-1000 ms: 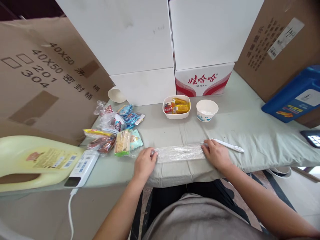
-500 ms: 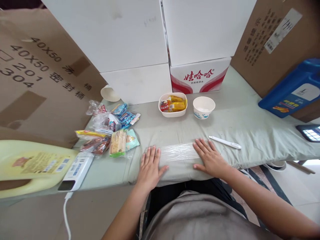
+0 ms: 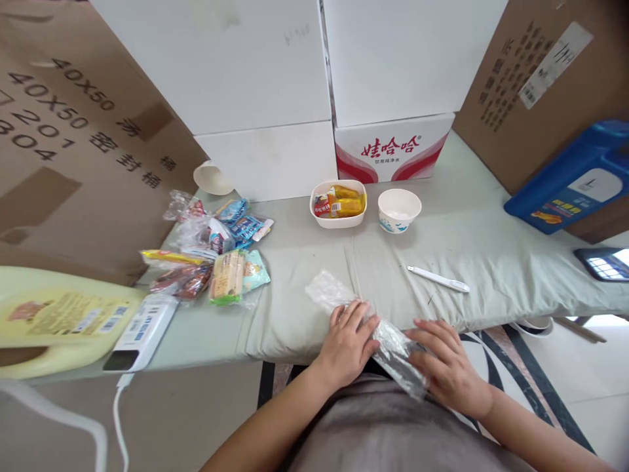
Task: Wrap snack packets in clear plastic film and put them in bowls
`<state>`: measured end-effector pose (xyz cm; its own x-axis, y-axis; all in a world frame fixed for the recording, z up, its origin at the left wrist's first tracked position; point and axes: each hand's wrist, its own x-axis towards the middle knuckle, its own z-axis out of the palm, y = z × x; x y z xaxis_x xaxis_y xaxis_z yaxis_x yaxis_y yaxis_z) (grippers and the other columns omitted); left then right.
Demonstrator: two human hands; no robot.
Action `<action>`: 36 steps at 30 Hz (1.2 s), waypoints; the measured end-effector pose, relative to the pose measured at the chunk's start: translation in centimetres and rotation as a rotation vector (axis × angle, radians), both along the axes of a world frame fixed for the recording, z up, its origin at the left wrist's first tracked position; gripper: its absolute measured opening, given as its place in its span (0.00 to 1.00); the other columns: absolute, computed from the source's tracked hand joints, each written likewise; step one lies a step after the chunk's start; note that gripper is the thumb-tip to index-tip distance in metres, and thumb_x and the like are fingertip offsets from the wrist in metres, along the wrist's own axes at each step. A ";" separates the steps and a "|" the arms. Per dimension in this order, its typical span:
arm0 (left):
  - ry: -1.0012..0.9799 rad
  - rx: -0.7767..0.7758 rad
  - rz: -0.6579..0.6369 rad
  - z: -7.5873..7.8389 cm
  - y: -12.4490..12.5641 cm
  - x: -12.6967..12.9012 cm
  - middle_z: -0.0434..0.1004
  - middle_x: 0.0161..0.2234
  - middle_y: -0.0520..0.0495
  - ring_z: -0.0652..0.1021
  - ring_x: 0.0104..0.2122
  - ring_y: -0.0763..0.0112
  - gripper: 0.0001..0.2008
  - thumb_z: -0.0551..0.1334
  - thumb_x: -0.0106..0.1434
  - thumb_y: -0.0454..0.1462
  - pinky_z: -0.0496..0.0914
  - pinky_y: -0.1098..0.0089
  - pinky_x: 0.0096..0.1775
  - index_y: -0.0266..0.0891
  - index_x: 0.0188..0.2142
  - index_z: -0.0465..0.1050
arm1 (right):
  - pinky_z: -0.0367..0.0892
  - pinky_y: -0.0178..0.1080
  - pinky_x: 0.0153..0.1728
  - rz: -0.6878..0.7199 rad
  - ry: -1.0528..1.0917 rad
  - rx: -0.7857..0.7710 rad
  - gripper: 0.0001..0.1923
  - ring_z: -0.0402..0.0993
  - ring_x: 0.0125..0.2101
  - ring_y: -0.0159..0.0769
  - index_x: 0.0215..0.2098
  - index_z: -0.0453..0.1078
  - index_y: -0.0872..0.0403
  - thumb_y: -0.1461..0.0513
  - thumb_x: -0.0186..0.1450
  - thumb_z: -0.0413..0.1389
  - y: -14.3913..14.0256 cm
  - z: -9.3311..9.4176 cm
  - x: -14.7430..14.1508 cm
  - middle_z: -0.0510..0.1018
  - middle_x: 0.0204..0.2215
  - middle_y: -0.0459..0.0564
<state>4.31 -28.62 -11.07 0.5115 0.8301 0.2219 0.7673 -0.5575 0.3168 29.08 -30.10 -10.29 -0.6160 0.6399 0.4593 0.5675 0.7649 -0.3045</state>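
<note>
A crinkled strip of clear plastic film [image 3: 393,344] slants across the table's front edge, its far end lying on the green cloth. My left hand [image 3: 348,341] is closed over the middle of the strip, fingers bent and pressed together. Near the lower end, past the table edge, my right hand [image 3: 447,367] grips the film between its thumb and curled fingers; part of the grip is hidden. A white utility knife [image 3: 439,279] lies on the cloth beyond my right hand. Behind the film stand a white tray [image 3: 338,223] with yellow and red snack packets and a patterned paper bowl [image 3: 399,208].
Snack packets [image 3: 228,275] lie heaped at left, by a white power strip [image 3: 142,333] and a pale yellow jug [image 3: 63,321]. White boxes [image 3: 265,167] and brown cartons [image 3: 545,98] wall the back and sides. A blue bottle [image 3: 565,180] and phone [image 3: 604,263] are at right.
Both hands were spread flat on the ends of the film strip. They have closed on it, and its right end has swung towards me, over the table edge.
</note>
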 end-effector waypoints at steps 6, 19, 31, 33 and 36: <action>-0.182 0.008 -0.198 -0.2 0.6 -1.8 0.69 0.55 0.40 0.65 0.59 0.54 0.16 0.53 0.67 0.37 0.54 0.45 0.60 0.43 0.52 0.71 | 0.67 0.41 0.44 0.397 0.011 -0.450 0.13 0.73 0.35 0.34 0.38 0.67 0.51 0.71 0.63 0.45 0.4 4.5 -1.6 0.77 0.31 0.47; -0.599 -0.211 0.123 -2.4 -0.6 -2.7 0.75 0.37 0.43 0.77 0.34 0.68 0.37 0.48 0.63 0.27 0.74 0.63 0.41 0.32 0.68 0.29 | 0.66 0.37 0.41 -0.177 -0.045 -0.552 0.10 0.75 0.41 0.37 0.45 0.67 0.55 0.65 0.68 0.47 12.0 1.3 -13.6 0.79 0.41 0.53; -0.420 0.189 0.281 0.2 3.1 -5.0 0.75 0.38 0.44 0.74 0.40 0.64 0.09 0.53 0.67 0.34 0.71 0.61 0.44 0.39 0.40 0.71 | 0.66 0.39 0.41 -0.224 -0.156 -0.532 0.13 0.75 0.42 0.41 0.49 0.67 0.55 0.63 0.69 0.47 12.1 0.2 -14.8 0.78 0.44 0.56; -0.356 0.139 0.233 -0.1 4.3 -5.2 0.75 0.37 0.45 0.73 0.41 0.63 0.07 0.55 0.67 0.35 0.71 0.60 0.45 0.39 0.35 0.72 | 0.66 0.38 0.40 -0.220 -0.135 -0.567 0.13 0.76 0.41 0.39 0.50 0.66 0.55 0.63 0.69 0.48 12.4 0.5 -14.3 0.79 0.41 0.54; -0.262 0.077 0.239 -0.8 5.0 -5.3 0.76 0.39 0.45 0.72 0.42 0.62 0.06 0.58 0.65 0.35 0.70 0.59 0.45 0.39 0.34 0.74 | 0.68 0.35 0.33 -0.176 -0.027 -0.757 0.17 0.76 0.29 0.32 0.55 0.62 0.53 0.61 0.67 0.51 12.2 0.9 -12.0 0.79 0.37 0.48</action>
